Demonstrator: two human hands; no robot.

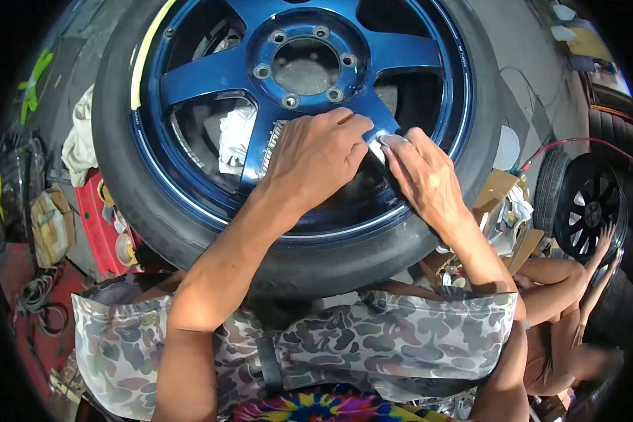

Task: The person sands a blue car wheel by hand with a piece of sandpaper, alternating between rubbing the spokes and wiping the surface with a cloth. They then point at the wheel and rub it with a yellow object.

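A blue wheel rim with bolt holes round its hub sits in a black tire, filling the upper middle of the view. My left hand rests over a lower spoke with white raised-looking lettering. Its fingers are curled; whatever they hold, if anything, is hidden. On the lower right spoke, my right hand pinches a small whitish piece against the blue surface. I cannot make out what kind of piece it is. Both hands are close together, apart by a small gap.
Yellow tape runs along the rim's upper left edge. White cloth shows through a spoke opening. A red tray stands left, cardboard right. Another person's hands are by a black wheel. A red hose crosses right.
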